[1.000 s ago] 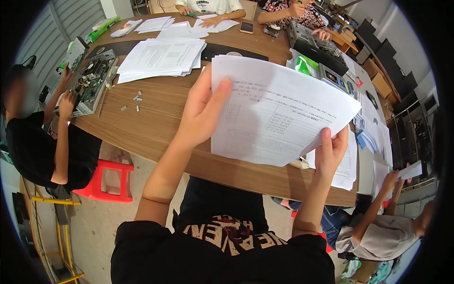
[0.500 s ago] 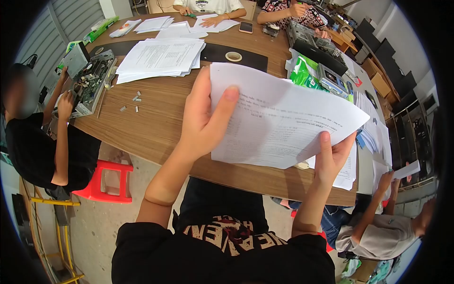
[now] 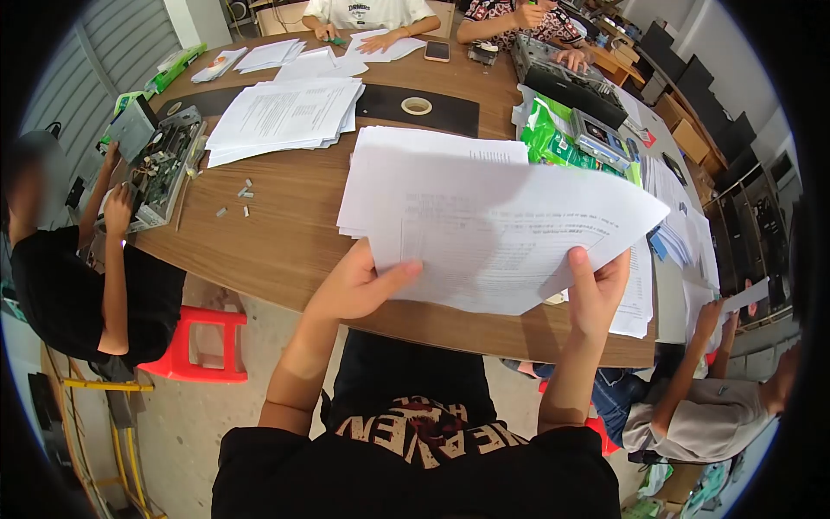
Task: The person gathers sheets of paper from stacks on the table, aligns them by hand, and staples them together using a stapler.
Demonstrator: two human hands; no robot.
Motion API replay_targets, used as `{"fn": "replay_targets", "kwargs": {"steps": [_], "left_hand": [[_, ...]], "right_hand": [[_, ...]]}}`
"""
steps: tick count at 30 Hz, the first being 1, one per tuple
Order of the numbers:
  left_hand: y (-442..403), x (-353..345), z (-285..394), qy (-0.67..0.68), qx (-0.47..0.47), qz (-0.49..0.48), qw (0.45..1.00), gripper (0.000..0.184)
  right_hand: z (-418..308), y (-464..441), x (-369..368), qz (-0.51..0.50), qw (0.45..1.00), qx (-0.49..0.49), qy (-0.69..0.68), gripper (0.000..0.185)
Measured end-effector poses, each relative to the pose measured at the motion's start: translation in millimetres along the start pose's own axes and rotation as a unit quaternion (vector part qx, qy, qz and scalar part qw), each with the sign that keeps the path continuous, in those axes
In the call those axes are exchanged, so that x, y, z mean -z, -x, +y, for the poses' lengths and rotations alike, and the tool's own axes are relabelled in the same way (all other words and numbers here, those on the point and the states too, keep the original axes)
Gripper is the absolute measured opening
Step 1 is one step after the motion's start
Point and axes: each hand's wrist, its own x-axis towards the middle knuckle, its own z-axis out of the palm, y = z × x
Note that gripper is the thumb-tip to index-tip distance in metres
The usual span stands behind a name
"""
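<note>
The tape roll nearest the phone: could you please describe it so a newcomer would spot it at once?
On the wooden table, past the held paper, find the dark strip. There, just short of the phone, the tape roll lies flat. Its pale round ring sets it apart from the rectangular phone and printed stack.

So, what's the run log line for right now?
left hand: grip on sheet | right hand: grip on same sheet | left paper stack: on table | phone: on table
</note>
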Motion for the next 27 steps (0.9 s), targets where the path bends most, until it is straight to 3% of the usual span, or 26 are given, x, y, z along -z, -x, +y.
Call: {"fn": "replay_targets", "kwargs": {"steps": [2,4,6,7,9,11,13,15,16,18,19,22,23,24,25,27], "left_hand": [[-2.9,-1.5,4.5,-0.003,0.041,0.038,0.998,0.027],[-3.5,-6.9,3.2,-0.018,0.015,0.083,0.996,0.024],[-1.6,-7.1,-5.2,-0.033,-0.011,0.127,0.991,0.022],[-0.3,-5.4,-15.3,0.028,-0.015,0.159,0.987,0.024],[-1.0,-6.7,-21.5,0.091,-0.024,0.186,0.978,0.026],[-7.1,-19.3,-22.5,0.272,-0.01,0.273,0.923,0.031],[-9.3,-28.7,-34.8,0.298,-0.019,0.277,0.914,0.032],[-8.9,-40.9,-45.7,0.33,-0.013,0.294,0.897,0.03],[-8.8,-44.8,-51.2,0.329,-0.011,0.292,0.898,0.03],[-5.6,-49.0,-61.8,0.343,0.003,0.285,0.895,0.042],[-1.3,-48.1,-63.8,0.342,0.008,0.282,0.896,0.042],[14.2,-26.2,-69.1,0.335,-0.016,0.219,0.916,0.049],[22.4,-9.3,-71.6,0.401,-0.018,0.164,0.901,0.063],[30.1,7.0,-72.3,0.465,-0.019,0.109,0.878,0.079],[36.4,22.7,-71.0,0.467,-0.018,0.11,0.877,0.079],[44.9,51.1,-68.2,0.383,0.036,-0.008,0.923,0.099]], "right_hand": [[-5.8,-3.2,-5.6,-0.006,1.0,0.013,-0.011,0.052],[-7.6,-4.5,-2.5,-0.01,0.999,0.027,-0.023,0.059],[-6.5,-4.6,16.5,-0.147,0.989,0.028,-0.015,0.081],[-0.2,-4.0,24.6,-0.147,0.989,0.03,-0.015,0.081],[22.1,-0.4,36.6,-0.201,0.971,-0.037,-0.127,0.099],[59.1,24.1,47.5,-0.116,0.952,-0.161,-0.235,0.075],[89.8,57.9,43.5,-0.006,0.902,-0.264,-0.341,0.053],[75.4,75.4,14.9,-0.192,0.945,-0.049,-0.259,0.068],[73.4,77.1,6.8,-0.188,0.946,-0.049,-0.26,0.068],[71.2,77.7,-3.8,0.009,0.997,-0.074,-0.027,0.058],[69.9,74.3,-6.1,0.057,0.992,-0.102,-0.038,0.043],[57.9,63.2,10.2,0.065,0.984,-0.154,-0.058,0.037],[65.0,62.6,20.5,0.064,0.994,-0.09,-0.004,0.036],[62.6,60.6,29.0,0.065,0.994,-0.092,-0.003,0.036],[56.9,57.2,36.3,0.037,0.993,-0.112,-0.006,0.035],[49.2,50.1,44.8,-0.003,0.99,-0.14,-0.001,0.035]]}}
